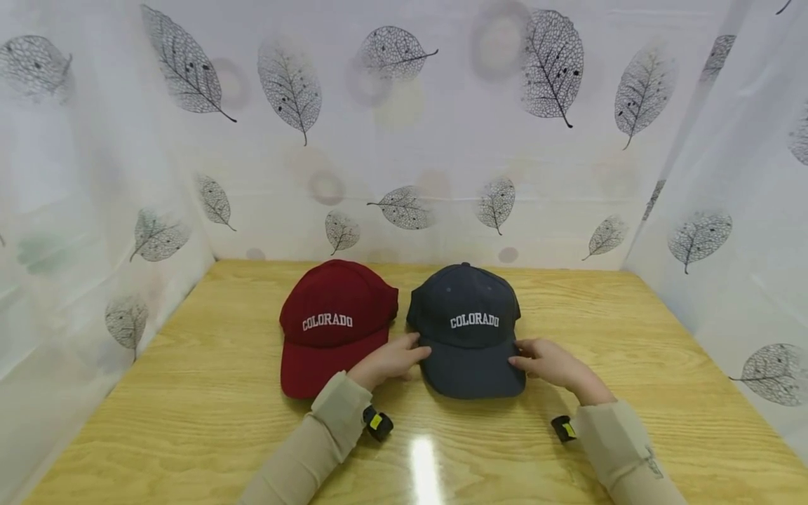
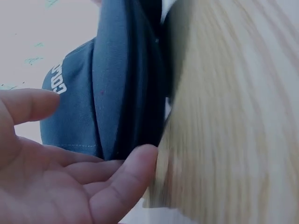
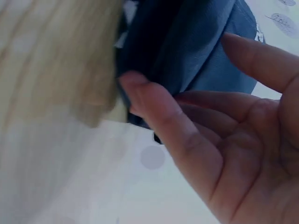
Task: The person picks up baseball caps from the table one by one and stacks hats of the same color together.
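A dark navy baseball cap (image 1: 468, 308) with white COLORADO lettering sits on the table, its brim toward me. My left hand (image 1: 388, 359) is at the left edge of its brim, fingertips right at the side and thumb near the upper face. In the left wrist view, that hand's fingers (image 2: 133, 175) lie loosely along the cap's edge, with a gap between thumb and fingers. On the opposite side, my right hand (image 1: 555, 365) has its thumb and fingertips at the brim's right edge. The right wrist view shows the little finger (image 3: 163, 109) stretched along the brim, with the thumb spread apart.
A dark red baseball cap (image 1: 334, 308) with the same lettering stands just left of the navy one, partly behind my left hand. Both are on a light wooden table (image 1: 189, 393). Leaf-patterned white curtains (image 1: 404, 140) enclose the back and sides.
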{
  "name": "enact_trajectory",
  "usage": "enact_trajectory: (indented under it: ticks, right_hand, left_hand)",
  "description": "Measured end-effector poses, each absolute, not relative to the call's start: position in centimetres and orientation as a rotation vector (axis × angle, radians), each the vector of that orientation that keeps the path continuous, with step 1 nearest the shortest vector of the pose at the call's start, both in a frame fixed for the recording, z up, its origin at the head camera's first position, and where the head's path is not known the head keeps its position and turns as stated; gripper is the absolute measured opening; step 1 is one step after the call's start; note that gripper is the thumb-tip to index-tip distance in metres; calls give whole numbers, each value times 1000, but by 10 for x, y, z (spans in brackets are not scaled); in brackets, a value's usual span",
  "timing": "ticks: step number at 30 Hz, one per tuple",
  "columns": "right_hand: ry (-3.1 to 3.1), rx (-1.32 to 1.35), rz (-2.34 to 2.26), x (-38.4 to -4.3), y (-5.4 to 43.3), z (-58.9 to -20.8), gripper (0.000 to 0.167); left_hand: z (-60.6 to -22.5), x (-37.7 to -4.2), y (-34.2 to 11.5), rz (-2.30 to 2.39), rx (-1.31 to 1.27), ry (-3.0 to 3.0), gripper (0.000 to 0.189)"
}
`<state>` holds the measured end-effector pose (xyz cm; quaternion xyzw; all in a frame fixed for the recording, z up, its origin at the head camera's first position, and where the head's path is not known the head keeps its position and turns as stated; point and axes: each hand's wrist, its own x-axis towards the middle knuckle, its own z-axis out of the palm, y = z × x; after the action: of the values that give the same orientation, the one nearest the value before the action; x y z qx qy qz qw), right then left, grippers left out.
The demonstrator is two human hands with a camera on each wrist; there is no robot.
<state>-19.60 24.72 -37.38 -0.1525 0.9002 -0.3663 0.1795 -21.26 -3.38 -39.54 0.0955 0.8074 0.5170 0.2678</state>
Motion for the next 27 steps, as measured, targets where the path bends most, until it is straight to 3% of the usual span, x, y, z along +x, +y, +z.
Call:
enact_trajectory:
  ticks: [11,27]
  right_hand:
    - [2641,-530,-803,-187,238,-364,72]
    - [2723,-487,-678,-189,230,-365,73]
  left_hand:
    - [-396,-211,-36,1449,310,2093,66]
    - [-393,-212,-33,1157,475,2371,55]
